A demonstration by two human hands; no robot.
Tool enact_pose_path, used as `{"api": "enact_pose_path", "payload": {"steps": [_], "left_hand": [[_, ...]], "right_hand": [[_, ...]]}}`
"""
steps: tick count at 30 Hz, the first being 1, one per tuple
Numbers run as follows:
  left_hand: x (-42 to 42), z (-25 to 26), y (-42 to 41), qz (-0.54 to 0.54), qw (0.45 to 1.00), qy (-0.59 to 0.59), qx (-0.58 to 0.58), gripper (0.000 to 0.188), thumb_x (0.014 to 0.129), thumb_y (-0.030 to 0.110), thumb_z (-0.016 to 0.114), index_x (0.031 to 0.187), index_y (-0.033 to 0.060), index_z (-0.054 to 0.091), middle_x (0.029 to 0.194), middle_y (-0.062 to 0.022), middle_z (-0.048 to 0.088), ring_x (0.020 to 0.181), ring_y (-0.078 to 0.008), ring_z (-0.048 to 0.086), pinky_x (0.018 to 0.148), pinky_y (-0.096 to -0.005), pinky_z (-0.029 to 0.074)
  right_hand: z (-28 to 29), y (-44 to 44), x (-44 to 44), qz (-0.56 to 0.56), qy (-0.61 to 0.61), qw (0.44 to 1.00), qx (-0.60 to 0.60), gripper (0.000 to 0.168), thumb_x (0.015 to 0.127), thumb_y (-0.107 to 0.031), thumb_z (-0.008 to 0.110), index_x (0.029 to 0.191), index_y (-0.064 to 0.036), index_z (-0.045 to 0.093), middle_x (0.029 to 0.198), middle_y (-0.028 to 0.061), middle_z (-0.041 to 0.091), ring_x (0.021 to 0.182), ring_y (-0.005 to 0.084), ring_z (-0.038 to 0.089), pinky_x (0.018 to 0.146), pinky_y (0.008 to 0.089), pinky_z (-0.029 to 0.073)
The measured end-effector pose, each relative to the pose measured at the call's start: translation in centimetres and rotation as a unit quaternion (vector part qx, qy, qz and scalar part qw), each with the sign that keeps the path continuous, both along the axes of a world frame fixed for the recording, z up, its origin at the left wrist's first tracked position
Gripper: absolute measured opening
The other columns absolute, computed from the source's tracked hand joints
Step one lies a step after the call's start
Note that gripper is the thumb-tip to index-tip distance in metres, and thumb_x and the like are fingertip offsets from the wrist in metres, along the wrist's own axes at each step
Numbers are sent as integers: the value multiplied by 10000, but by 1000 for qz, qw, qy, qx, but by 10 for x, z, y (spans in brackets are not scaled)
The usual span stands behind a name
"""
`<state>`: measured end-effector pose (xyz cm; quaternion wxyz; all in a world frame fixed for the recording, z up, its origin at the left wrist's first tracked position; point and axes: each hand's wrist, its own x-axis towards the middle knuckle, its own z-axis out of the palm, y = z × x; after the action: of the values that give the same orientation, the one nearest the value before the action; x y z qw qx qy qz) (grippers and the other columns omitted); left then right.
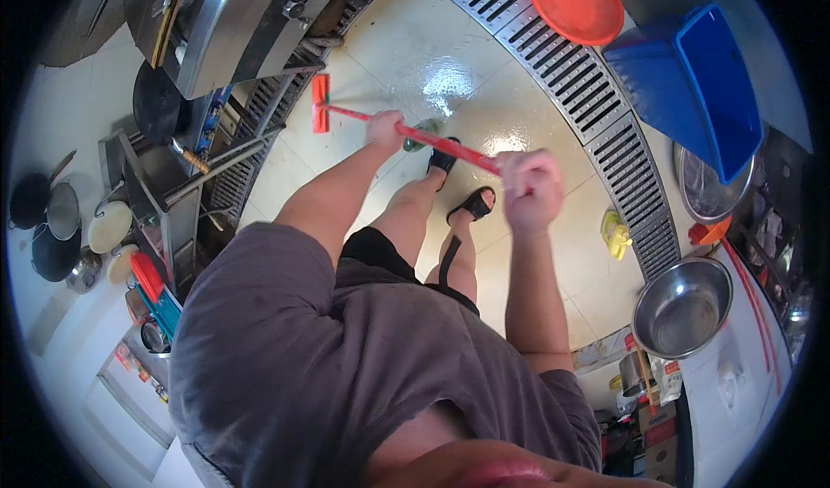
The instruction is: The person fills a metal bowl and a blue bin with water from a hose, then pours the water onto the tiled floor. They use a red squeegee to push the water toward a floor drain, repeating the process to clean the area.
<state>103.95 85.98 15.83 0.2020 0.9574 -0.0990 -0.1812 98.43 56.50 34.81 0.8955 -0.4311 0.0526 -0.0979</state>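
A long-handled floor brush with a red pole and an orange-red head lies slantwise across the view. Its head is at the wet tiled floor, near the left-hand drain grating; whether the bristles touch is unclear. My left hand wraps the lower part of the pole. Around its upper end is my right hand, slightly blurred and nearer to the camera. A translucent green object, possibly a bottle, is partly hidden behind the pole, close to my sandalled feet.
Slotted metal drain covers run along both sides. A yellow bottle lies on the floor at right. Beyond are a blue bin, a red basin and a steel bowl. Steel kitchen equipment and hanging pans stand left.
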Motion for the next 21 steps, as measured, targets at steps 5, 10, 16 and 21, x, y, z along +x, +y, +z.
{"api": "enact_pose_path", "payload": {"steps": [5, 10, 16, 21], "left_hand": [[37, 35, -114, -33, 993, 30, -106, 87, 682, 114, 636, 704, 58, 573, 722, -165, 580, 738, -368, 574, 652, -457, 443], [118, 96, -194, -116, 969, -45, -213, 104, 682, 72, 578, 782, 44, 593, 815, -174, 620, 856, -377, 588, 751, -471, 457], [20, -3, 19, -9, 996, 11, -92, 77, 674, 92, 626, 735, 81, 580, 763, -142, 603, 782, -357, 583, 692, -453, 455], [-53, -22, 162, 12, 982, 162, 98, 71, 684, 80, 618, 739, 95, 576, 808, -115, 613, 854, -317, 582, 783, -442, 456]], "right_hand": [[61, -96, 14, -40, 5, 999, -15, 268, 898, -268, 405, 860, -58, 567, 800, 141, 635, 788, 255, 628, 757, 413, 469], [132, -138, 36, -71, -57, 994, -55, 178, 762, -141, 410, 585, -134, 387, 452, -9, 283, 441, 124, 306, 711, 380, 466], [7, 25, 31, -56, 9, 997, -51, 260, 884, -241, 399, 784, -19, 488, 659, 124, 555, 545, 232, 524, 626, 411, 496], [-15, 137, -9, 122, 99, 987, 14, 204, 854, -135, 386, 673, -50, 427, 531, 23, 377, 518, 168, 428, 741, 408, 449]]}}
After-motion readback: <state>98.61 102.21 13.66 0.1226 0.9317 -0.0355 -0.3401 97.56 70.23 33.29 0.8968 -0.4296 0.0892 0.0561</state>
